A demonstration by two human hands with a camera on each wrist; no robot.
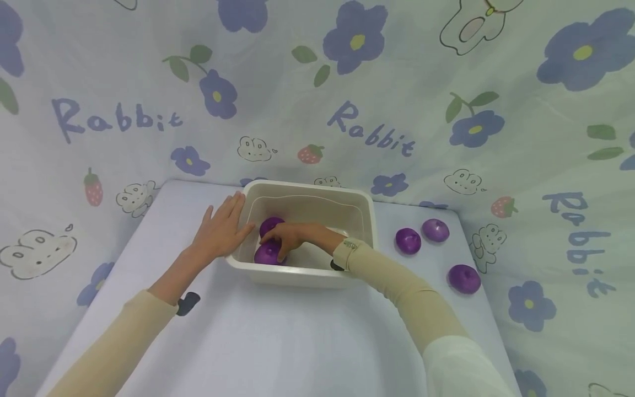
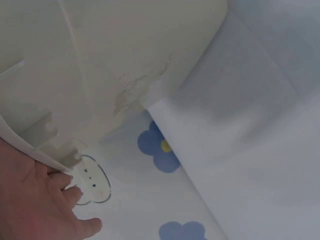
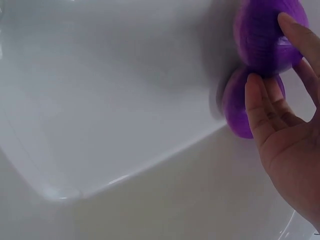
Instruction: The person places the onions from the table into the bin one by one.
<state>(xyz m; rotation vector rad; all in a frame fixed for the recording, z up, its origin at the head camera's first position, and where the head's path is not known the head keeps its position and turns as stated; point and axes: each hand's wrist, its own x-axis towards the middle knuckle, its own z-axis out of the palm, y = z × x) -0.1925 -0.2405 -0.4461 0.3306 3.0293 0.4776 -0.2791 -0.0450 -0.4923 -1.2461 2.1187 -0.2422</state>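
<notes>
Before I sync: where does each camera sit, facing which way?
Head: worn on the head, facing forward and down at the cream rectangular plastic tub; left hand, right hand, sleeved forearms show.
Left wrist: worn there, facing the tub's outer wall; left hand shows.
Right wrist: worn there, facing into the tub; right hand shows, holding a round purple onion.
Head and right wrist share right hand and onion.

Muted, diffuse light, soft shadows (image 2: 205, 112)
</notes>
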